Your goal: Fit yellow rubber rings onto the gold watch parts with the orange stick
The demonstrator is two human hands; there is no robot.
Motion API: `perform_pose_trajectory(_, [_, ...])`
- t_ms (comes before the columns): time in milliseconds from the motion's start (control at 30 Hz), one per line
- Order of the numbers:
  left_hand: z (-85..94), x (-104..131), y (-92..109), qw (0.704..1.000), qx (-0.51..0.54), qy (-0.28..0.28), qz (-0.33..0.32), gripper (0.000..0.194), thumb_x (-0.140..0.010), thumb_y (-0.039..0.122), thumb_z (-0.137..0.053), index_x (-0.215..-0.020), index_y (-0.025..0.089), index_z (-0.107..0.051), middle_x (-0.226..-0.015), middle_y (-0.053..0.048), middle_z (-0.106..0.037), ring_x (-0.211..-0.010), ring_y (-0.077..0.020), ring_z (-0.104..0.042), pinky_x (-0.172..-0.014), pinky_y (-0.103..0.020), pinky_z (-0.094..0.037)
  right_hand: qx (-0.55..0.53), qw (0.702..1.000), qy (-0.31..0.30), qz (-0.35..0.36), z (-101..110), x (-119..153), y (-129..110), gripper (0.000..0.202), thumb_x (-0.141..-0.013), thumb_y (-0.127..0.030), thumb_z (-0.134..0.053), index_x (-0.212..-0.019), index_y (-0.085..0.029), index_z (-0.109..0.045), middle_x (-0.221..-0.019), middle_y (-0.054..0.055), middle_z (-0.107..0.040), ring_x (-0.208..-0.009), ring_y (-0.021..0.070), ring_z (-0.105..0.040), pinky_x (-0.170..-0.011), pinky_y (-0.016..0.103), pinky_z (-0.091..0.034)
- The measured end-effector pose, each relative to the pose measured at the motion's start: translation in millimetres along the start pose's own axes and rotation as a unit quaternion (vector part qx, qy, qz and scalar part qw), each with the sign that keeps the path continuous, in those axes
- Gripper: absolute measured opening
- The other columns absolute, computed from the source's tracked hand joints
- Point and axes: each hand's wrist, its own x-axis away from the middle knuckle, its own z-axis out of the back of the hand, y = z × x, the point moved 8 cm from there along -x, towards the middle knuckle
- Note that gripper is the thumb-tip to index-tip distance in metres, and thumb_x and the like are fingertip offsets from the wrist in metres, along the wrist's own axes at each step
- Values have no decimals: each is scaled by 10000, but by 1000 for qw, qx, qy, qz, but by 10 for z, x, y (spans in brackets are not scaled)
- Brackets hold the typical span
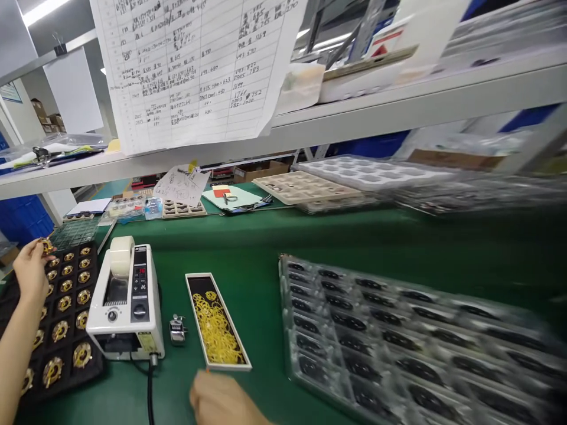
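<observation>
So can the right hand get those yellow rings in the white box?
Probably yes: the right hand is by the near end of the white box, no lid shows, and nothing seems to block the yellow rings.

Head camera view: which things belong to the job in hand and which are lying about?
Seemingly in use:
gold part, held by the left hand at the black tray
white box of yellow rings, near the right hand

Probably idle:
large handwritten sheet
cream tray
tape dispenser

Bare left forearm (pixel 18 342), tapering to slim wrist (pixel 32 300), bare left fingers (pixel 34 250), blurred bare right fingers (pixel 204 391)
</observation>
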Motion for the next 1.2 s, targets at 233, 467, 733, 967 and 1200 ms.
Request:
perform_pose_trajectory(233, [-858,1855,1183,908,290,-283,106,255,-769,337,-721,-955,179,-647,-770,-36,-715,-657,-192,-724,-416,-188,-516,-138,924,286,-211,1704,-776,259,623,-949,-654,-237,-658,-226,-584,-518,5,-444,-487,149,-445,-463,290,-390])
perform_pose_trajectory(467, [-1560,2344,1266,830,384,-354,197,297,-784,333,-727,-1043,193,-687,-870,-43,-726,-816,-217,-744,-605,-237,-615,-137,939,233,-213,1737,-771,261,367,-948,-484,-494,-792,-206,-676,-706,36,-635,-621,149,-609,-541,262,-527])
perform_pose_trajectory(733, [-1461,2273,1198,852,365,-349,139,267,-886,308,-622,-1147,272,-662,-1112,-61,-711,-1064,-272,-685,-856,-366,-603,-62,949,191,-244,1475,-807,449,272,-930,-366,-535,-743,-198,-640,-701,26,-668,-611,147,-662,-566,227,-554])
perform_pose_trajectory(967, [-1461,2257,1214,864,351,-339,121,261,-864,328,-655,-1113,255,-676,-1088,-67,-728,-1065,-277,-684,-863,-377,-602,-90,952,177,-233,1428,-801,524,177,-935,-269,-546,-825,-194,-661,-738,28,-709,-659,147,-709,-615,205,-595])
perform_pose_trajectory(1200, [-1431,2210,1149,833,373,-352,206,311,-814,303,-705,-1116,238,-675,-1072,-86,-743,-1035,-297,-697,-812,-360,-602,1,998,57,16,1375,-924,290,213,-930,-93,-518,-1015,-210,-675,-926,72,-742,-870,154,-709,-753,228,-590])
